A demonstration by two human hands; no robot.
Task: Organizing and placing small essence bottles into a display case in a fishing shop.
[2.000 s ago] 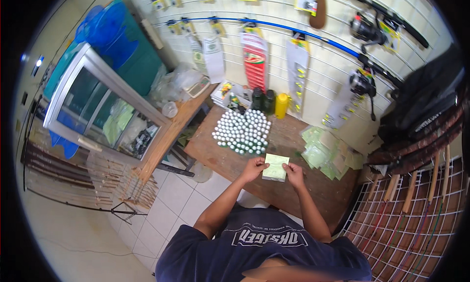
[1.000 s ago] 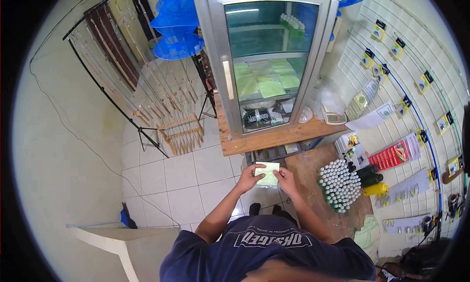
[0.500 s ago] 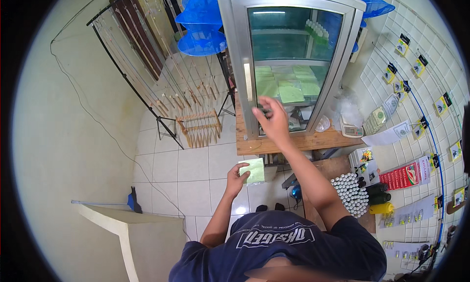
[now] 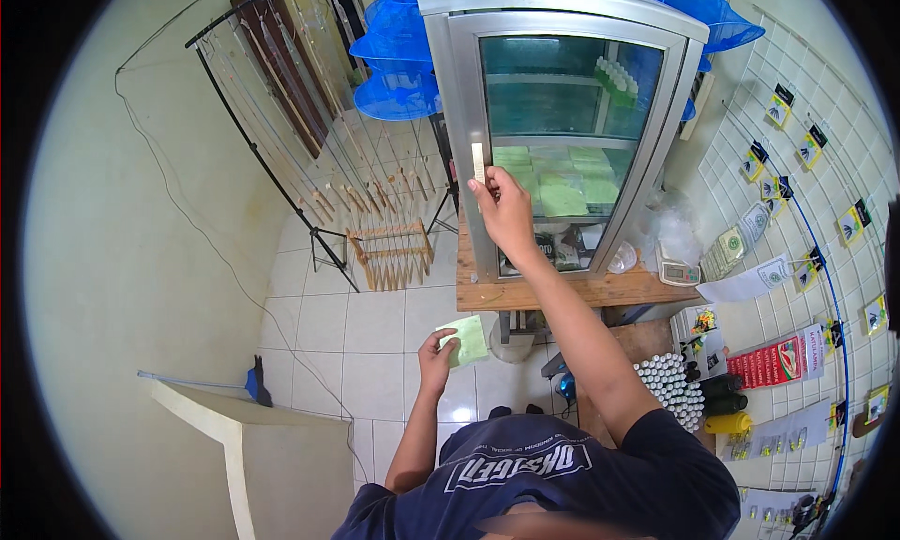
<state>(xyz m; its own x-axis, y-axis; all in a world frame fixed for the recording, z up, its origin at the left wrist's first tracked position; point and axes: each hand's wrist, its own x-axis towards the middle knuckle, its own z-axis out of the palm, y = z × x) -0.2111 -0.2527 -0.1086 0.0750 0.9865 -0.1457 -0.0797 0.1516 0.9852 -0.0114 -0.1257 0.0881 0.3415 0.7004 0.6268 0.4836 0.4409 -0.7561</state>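
My left hand [image 4: 435,360] pinches a flat, pale green packet [image 4: 470,340] by its left edge, with the thumb on top. It is held low over the tiled floor, in front of the wooden table. My right hand [image 4: 507,214] is stretched forward, its fingers closed on the pale upright handle [image 4: 478,156] of a glass-fronted metal cabinet [image 4: 457,90]. The cabinet door looks shut. Through the glass, similar pale green packets [image 4: 562,195] lie in rows on a shelf. A group of small white-capped bottles [image 4: 616,79] stands higher up inside.
The cabinet stands on a wooden table [image 4: 562,294], with a small scale [image 4: 679,273] at its right. Many white-capped bottles [image 4: 667,390] crowd a lower surface by my right arm. Fishing rods [image 4: 375,198] hang at the left, near blue mesh nets [image 4: 398,90]. A wall grid [image 4: 844,118] rises on the right.
My right hand has moved slightly left and closed on the cabinet handle. My left hand has shifted a little left with the green packet, which is now tilted.
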